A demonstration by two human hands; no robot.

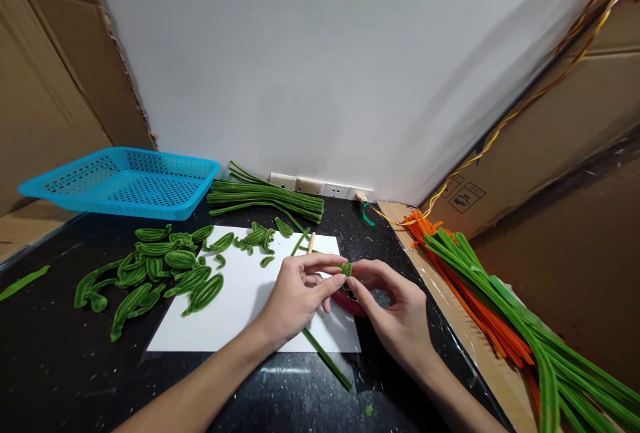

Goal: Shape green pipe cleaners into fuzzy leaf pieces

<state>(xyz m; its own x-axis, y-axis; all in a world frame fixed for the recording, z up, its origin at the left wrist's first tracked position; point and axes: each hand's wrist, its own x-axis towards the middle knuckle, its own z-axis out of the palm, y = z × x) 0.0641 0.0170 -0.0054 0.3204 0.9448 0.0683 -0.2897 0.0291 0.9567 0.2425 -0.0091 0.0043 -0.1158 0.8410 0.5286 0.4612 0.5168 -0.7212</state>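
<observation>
My left hand (293, 300) and my right hand (397, 303) meet over the right side of a white sheet of paper (230, 313). Between their fingertips they pinch a small green chenille stem piece (347, 269), mostly covered by the fingers. Behind and below the fingers shows part of a red round object (353, 305); what it is I cannot make out. A long green chenille stem (327, 360) passes beneath my left hand. Just beyond that hand a pale wooden stick (311, 244) pokes up. Several looped green leaf shapes (181, 259) lie left, partly on the paper.
A blue plastic basket (143, 210) stands at the back left. Near the wall sockets (336, 191) lies a bundle of green stems (270, 201). Along the right edge rest orange stems (480, 316) and more green stems (530, 326) on cardboard (465, 360). A twisted cable (520, 110) runs above.
</observation>
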